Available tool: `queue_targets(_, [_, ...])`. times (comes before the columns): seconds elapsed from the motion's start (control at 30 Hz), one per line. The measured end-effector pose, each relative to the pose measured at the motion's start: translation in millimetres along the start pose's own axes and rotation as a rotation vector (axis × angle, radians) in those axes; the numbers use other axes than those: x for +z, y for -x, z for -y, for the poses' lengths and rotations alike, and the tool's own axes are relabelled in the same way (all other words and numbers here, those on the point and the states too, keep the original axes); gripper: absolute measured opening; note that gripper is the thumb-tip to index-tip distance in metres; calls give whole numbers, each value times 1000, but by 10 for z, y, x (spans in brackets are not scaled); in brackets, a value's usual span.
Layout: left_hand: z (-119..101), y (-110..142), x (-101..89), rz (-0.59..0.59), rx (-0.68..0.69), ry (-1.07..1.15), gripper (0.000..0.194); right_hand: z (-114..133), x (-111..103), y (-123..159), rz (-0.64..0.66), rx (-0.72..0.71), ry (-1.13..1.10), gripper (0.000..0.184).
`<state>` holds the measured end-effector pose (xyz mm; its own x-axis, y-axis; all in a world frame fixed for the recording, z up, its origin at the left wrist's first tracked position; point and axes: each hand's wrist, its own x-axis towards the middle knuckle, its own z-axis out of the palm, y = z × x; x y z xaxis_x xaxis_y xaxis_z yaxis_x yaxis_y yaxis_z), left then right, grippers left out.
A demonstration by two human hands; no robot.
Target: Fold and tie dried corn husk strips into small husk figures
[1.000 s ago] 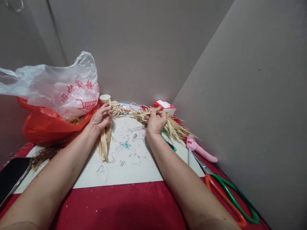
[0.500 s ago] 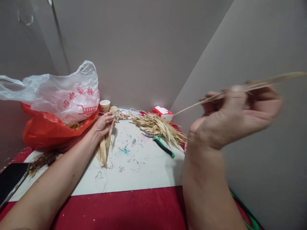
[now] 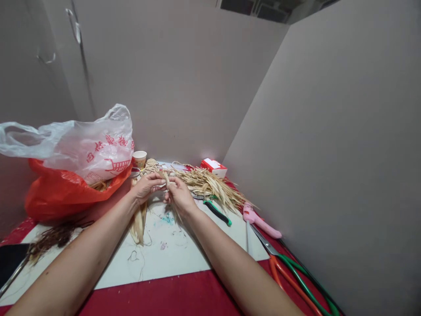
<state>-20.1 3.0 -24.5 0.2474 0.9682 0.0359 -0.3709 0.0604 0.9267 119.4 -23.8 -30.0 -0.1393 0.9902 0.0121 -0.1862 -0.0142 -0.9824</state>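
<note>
My left hand [image 3: 147, 188] is closed, its fingertips pinching pale dry husk strips [image 3: 165, 177]. Against it, over the white board, my right hand [image 3: 180, 196] is closed too and grips the same strips from the other side. Below my left hand, long flat husk pieces [image 3: 139, 226] hang or lie with their ends on the board; my fingers hide where they join. A heap of dry husk strips [image 3: 210, 183] lies just past my right hand. Beside that heap are pliers [image 3: 217, 213] with black and green handles.
At left stands a red and white plastic bag [image 3: 75, 188], with a paper cup [image 3: 140, 159] behind. A red and white box [image 3: 213, 166] is at the back. Right: pink glue gun [image 3: 261, 221], large scissors [image 3: 291, 272]. Dark fibres [image 3: 55, 237] lie near a black device [image 3: 13, 263].
My right hand has come down from the upper right, where it drew a strip out, to meet my left hand. The view has tilted, showing the glue gun and scissors.
</note>
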Motion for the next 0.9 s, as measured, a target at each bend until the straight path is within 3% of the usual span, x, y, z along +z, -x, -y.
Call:
queue_targets(0.07, [8,4,10,3,-9,-26,27,103,-21,37,-10,-28,92,13])
queue_targets(0.23, [-58,21,17,-73,-17,8,37,608,-334,47,-108,-327,428,18])
queue_targets(0.37, [-112,36,-5,-160,9,36,36,1001,-880,-32,-434,-784,882,22])
queue_targets(0.43, [-122,33,-26,-190,28,47,35,1069,-1161,-93,-438,-770,1117,18])
queue_targets(0.53, [-126,11,-64,-228,66,86,32,1018,-1382,-141,-303,-537,1381,6])
queue_targets(0.63, [-134,-18,-103,-285,131,153,24,865,-1206,-109,-269,-583,1386,13])
queue_targets(0.73, [-147,-37,-137,-356,196,192,30,630,-713,-52,-147,-616,1134,21])
queue_targets(0.8, [-154,-43,-151,-399,258,173,37,428,-335,-42,73,-513,990,17])
queue_targets(0.9, [-158,-44,-151,-440,337,97,41,116,138,-100,142,-324,1022,14])
